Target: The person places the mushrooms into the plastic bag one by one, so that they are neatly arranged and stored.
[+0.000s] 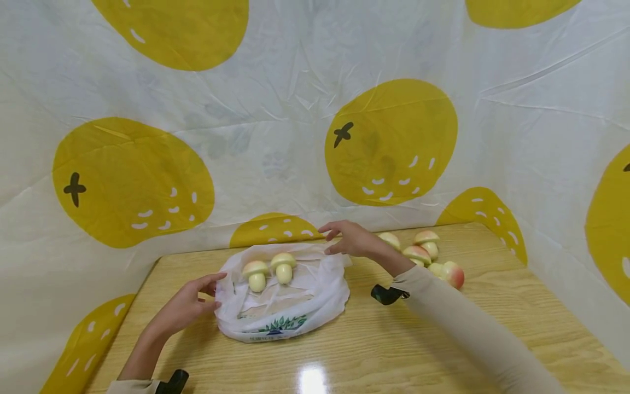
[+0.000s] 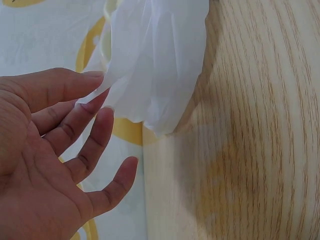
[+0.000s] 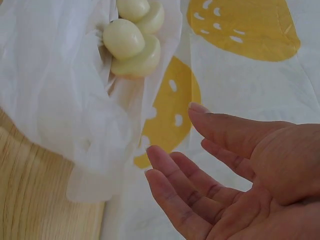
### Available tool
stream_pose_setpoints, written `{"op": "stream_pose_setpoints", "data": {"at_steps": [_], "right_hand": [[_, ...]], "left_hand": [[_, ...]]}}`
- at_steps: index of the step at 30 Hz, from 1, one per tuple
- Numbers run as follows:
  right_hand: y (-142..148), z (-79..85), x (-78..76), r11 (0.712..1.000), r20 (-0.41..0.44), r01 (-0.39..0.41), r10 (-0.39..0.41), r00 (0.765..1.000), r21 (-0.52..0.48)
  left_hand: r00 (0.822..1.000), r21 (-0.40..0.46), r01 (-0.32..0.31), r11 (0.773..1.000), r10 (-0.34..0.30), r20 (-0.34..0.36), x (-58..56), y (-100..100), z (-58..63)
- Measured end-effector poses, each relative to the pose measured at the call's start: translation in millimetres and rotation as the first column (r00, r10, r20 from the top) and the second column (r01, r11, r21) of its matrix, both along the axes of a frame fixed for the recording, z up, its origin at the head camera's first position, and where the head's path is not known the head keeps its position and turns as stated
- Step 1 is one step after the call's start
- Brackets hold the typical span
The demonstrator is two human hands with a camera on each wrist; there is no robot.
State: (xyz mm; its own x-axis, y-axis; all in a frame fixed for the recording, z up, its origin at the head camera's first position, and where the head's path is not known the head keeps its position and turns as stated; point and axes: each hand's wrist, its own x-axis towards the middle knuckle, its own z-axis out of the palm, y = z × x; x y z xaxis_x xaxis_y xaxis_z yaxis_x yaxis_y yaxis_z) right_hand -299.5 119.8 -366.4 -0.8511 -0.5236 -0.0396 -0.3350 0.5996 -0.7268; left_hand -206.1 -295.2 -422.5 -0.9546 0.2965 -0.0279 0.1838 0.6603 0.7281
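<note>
A white plastic bag (image 1: 315,317) with a green plant print lies on the wooden table, its mouth spread wide. Inside it sit two toy mushrooms, one on the left (image 1: 256,273) and another on the right (image 1: 283,268). My left hand (image 1: 184,306) is at the bag's left rim, thumb and fingers parted. In the left wrist view, the plastic overlaps the fingertips (image 2: 106,112). Beyond the bag's far right corner, my right hand (image 1: 350,238) hovers with loosely bent fingers and nothing in it. The right wrist view shows its fingers (image 3: 177,200) apart from the plastic.
Several more toy mushrooms (image 1: 448,273) with pinkish caps lie in a group at the right back of the table (image 1: 394,350), partly behind the right forearm. A white curtain (image 1: 275,164) printed with yellow fruit hangs along the table's back and sides.
</note>
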Motion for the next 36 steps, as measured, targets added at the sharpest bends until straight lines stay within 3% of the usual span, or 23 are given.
{"op": "stream_pose_setpoints", "data": {"at_steps": [20, 36], "right_hand": [[55, -12.7, 0.5, 0.998, 0.002, 0.064, -0.064, 0.998, -0.001], [86, -11.6, -3.6, 0.996, 0.012, 0.09, -0.09, 0.996, -0.006]], "left_hand": [[1.0, -0.018, -0.023, 1.0, 0.023, -0.002, -1.5, 0, -2.9], [1.0, -0.003, -0.013, 1.0, 0.013, 0.004, -0.2, -1, -0.6]]}}
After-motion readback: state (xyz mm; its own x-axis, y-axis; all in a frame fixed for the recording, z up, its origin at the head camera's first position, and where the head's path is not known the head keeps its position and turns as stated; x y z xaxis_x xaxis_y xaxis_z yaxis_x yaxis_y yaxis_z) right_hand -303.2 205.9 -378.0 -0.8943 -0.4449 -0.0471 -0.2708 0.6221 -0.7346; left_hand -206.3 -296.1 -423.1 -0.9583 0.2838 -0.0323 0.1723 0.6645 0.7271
